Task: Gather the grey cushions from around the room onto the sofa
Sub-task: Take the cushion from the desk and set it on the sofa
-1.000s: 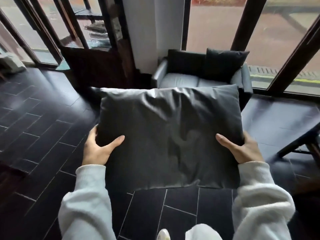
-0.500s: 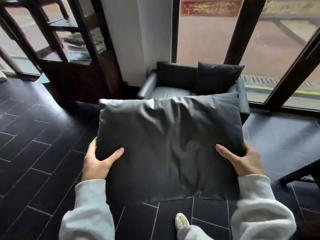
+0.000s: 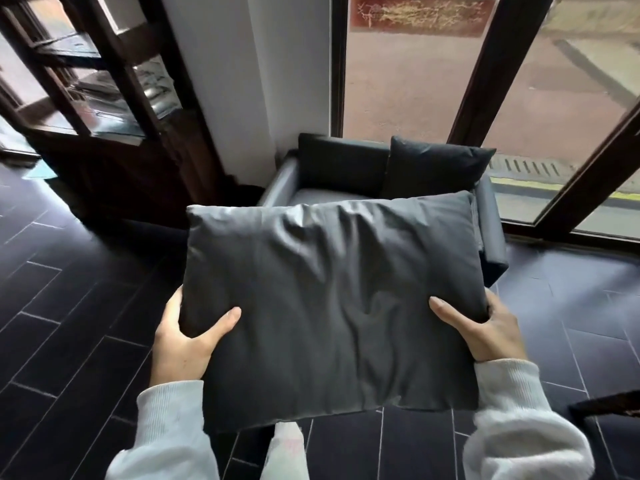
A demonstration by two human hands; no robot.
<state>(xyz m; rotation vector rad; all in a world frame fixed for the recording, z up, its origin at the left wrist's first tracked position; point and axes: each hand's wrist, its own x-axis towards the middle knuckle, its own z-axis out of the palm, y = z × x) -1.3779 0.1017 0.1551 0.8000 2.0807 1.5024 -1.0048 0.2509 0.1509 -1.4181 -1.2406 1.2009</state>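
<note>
A large grey cushion (image 3: 329,306) fills the middle of the head view, held flat in front of me. My left hand (image 3: 183,337) grips its near left edge, thumb on top. My right hand (image 3: 485,327) grips its near right edge the same way. Beyond it stands a small dark sofa (image 3: 490,230) against the window, its seat mostly hidden by the held cushion. A second grey cushion (image 3: 436,171) leans upright against the sofa's backrest on the right side.
A dark wooden glass-fronted cabinet (image 3: 114,133) stands left of the sofa, beside a white wall pillar (image 3: 263,81). Tall window frames (image 3: 588,174) run behind and to the right. A dark chair edge (image 3: 606,403) juts in at the lower right. The floor is dark tile (image 3: 69,306).
I have walked closer to the sofa, which now looks larger and sits just beyond the cushion. Both hands keep the same grip on the cushion.
</note>
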